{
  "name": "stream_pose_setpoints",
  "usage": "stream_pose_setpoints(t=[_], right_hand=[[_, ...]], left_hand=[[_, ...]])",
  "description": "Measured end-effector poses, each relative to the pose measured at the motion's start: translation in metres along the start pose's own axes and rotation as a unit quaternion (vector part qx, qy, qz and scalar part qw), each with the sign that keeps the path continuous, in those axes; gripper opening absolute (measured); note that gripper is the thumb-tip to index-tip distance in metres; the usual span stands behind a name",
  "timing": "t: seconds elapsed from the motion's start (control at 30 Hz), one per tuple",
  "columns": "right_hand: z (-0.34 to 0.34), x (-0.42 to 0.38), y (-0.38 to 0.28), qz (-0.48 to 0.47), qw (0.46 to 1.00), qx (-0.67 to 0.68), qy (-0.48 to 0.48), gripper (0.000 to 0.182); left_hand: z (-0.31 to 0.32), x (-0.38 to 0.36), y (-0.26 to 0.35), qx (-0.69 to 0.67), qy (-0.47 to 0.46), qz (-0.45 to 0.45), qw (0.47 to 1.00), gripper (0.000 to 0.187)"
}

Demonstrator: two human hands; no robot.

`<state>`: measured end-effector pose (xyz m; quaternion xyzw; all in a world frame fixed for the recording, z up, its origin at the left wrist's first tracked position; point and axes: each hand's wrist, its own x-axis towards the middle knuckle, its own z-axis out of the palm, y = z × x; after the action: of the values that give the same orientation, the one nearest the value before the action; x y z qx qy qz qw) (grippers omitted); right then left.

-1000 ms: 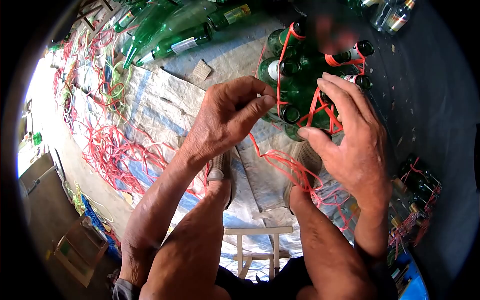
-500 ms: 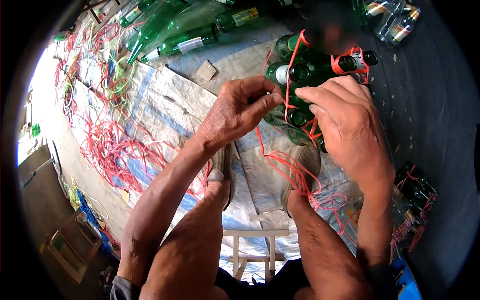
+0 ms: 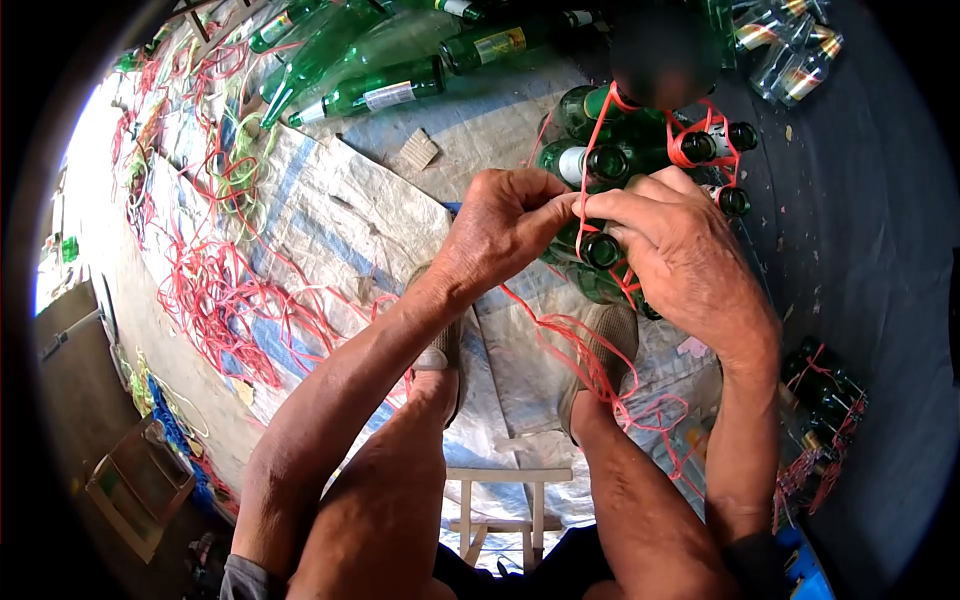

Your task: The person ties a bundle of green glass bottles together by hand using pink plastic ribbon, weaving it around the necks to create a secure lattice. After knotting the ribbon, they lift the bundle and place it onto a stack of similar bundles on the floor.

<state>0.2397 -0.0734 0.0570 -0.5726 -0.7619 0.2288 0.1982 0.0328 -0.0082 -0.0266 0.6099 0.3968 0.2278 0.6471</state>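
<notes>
Nearest, a white stool (image 3: 505, 500) stands between the person's knees. Just beyond, both hands meet: the left hand (image 3: 500, 235) and right hand (image 3: 680, 255) each pinch the red string (image 3: 590, 150) over a bundle of green bottles (image 3: 610, 175). Farther left, loose green bottles (image 3: 370, 95) lie on the woven tarp (image 3: 330, 215).

One camera only, riding on the person's head and looking steeply down and forward through a fisheye lens, so a dark round border is curving the edges. It is sitting close: the left hand (image 3: 500, 235) and right hand (image 3: 680, 255) are filling the centre, with forearms and knees running in from the bottom edge. The woven tarp (image 3: 340, 210) is stretching away toward the top left. No second view is sharing the scene.
</notes>
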Motion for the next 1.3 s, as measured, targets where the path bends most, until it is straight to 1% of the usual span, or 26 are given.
stream_pose_setpoints(t=[0.1, 0.2, 0.3, 0.4, 0.5, 0.6, 0.7, 0.8, 0.9, 1.0, 1.1, 1.2, 1.3], right_hand=[[-0.003, 0.002, -0.006, 0.013, 1.0, -0.022, -0.002, 0.025], [-0.005, 0.004, -0.009, 0.012, 0.998, -0.053, -0.015, 0.022], [-0.008, 0.006, -0.009, -0.004, 0.996, -0.088, -0.015, 0.02], [-0.015, 0.007, -0.008, -0.006, 0.998, -0.054, -0.036, 0.023], [-0.02, 0.01, -0.008, -0.018, 0.998, -0.054, -0.033, 0.021], [-0.024, 0.011, -0.007, -0.02, 0.998, -0.05, -0.043, 0.019], [-0.031, 0.012, -0.008, 0.004, 0.996, -0.042, -0.073, 0.017], [-0.033, 0.011, -0.008, -0.024, 0.997, -0.043, -0.052, 0.016], [-0.036, 0.012, -0.009, -0.038, 0.998, -0.025, -0.034, 0.018], [-0.038, 0.011, -0.01, -0.045, 0.999, -0.001, -0.029, 0.02], [-0.041, 0.009, -0.013, -0.031, 0.999, -0.006, -0.025, 0.021], [-0.047, 0.004, -0.011, -0.022, 1.0, -0.01, -0.018, 0.02], [-0.053, -0.003, -0.009, 0.001, 1.0, -0.025, -0.017, 0.02]], left_hand=[[0.0, 0.002, 0.001, 0.019, -0.001, -0.015, 1.0, 0.031], [0.003, 0.003, -0.001, -0.005, 0.007, -0.008, 1.0, 0.032], [0.005, 0.001, 0.004, -0.005, 0.009, -0.028, 1.0, 0.032], [0.003, 0.003, 0.002, -0.007, -0.001, -0.009, 1.0, 0.032], [0.002, 0.005, 0.008, 0.002, -0.001, 0.002, 1.0, 0.033], [-0.004, 0.006, 0.02, 0.045, -0.02, -0.001, 0.999, 0.034], [-0.006, 0.006, 0.018, 0.027, -0.019, 0.008, 0.999, 0.034], [-0.007, 0.006, 0.019, 0.034, -0.027, 0.018, 0.999, 0.036], [-0.004, 0.006, 0.016, 0.01, -0.04, 0.029, 0.999, 0.037], [-0.008, 0.006, 0.023, 0.041, -0.054, 0.024, 0.997, 0.037], [-0.014, 0.006, 0.033, 0.033, -0.083, -0.002, 0.996, 0.037], [-0.013, 0.007, 0.027, 0.02, -0.083, 0.027, 0.996, 0.036], [-0.011, 0.008, 0.021, 0.021, -0.083, 0.032, 0.996, 0.036]])
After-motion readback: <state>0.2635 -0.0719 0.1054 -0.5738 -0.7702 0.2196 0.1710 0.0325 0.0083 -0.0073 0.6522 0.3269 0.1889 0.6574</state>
